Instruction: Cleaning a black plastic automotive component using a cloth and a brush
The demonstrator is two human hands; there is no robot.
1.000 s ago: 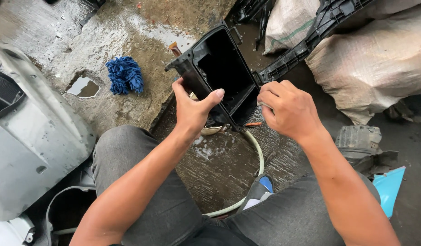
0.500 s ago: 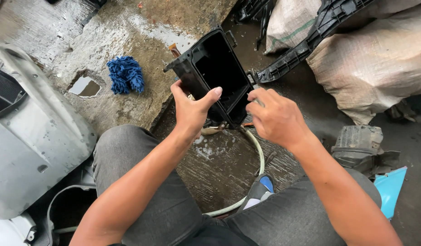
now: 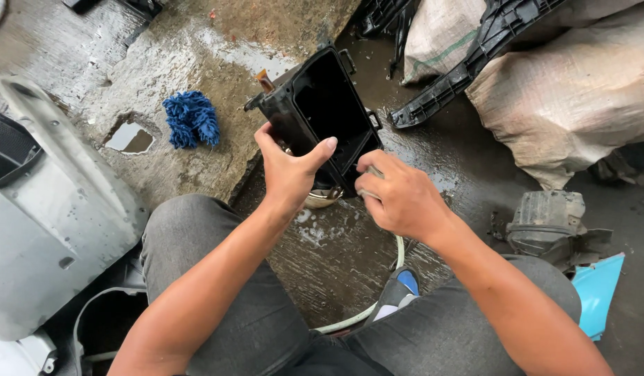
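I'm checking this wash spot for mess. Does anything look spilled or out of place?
Yes: a puddle fills a broken hollow in the concrete slab, and a blue mop head lies loose beside it. The ground is wet all over.

We find open wet concrete left of black box, blue mop head excepted; sacks and black frame block right.

Black plastic box, centre frame: matt outside, wet sheen inside. Rough wet concrete floor, glistening. Shaggy blue cloth mitt, upper left. Coarse woven sacks, upper right. Smooth grey plastic panel, left edge.
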